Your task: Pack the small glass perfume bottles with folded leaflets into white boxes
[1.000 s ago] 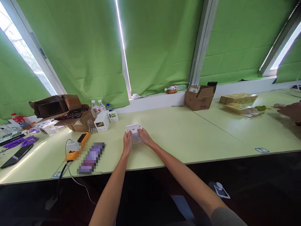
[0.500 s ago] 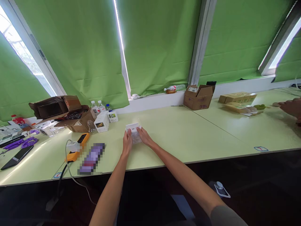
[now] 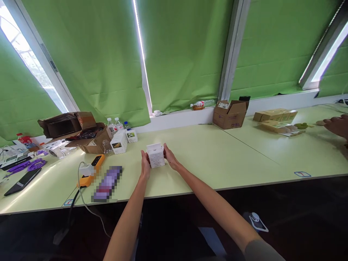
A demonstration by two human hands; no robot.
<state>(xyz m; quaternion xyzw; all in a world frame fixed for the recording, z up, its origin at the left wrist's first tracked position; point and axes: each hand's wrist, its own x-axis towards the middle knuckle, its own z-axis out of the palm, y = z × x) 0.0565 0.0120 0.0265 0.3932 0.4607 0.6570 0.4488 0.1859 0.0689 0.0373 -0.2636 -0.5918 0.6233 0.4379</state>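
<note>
A small white carton [image 3: 157, 158] with fine print on its front stands on the pale table in front of me. Its top flap looks raised at the back. My left hand [image 3: 145, 165] presses against the carton's left side, fingers partly hidden behind it. Against the right side rests my right hand [image 3: 170, 158], thumb up along the edge. Between the two palms the carton is held upright. Left of my hands lie a blurred-out purple phone-shaped item [image 3: 107, 183] and a white box with a plant picture [image 3: 119, 144].
An orange power strip [image 3: 94, 170] with a white plug and cable lies left. Behind it are an opened cardboard box [image 3: 95, 141] and bottles [image 3: 119, 124]. Another cardboard box [image 3: 230, 114] stands back right. A co-worker's hand [image 3: 337, 125] is at the far right, near yellowish cartons [image 3: 276, 115].
My thumbs have left the carton's top edge, and both hands have moved out to its sides. More of the printed front now shows.
</note>
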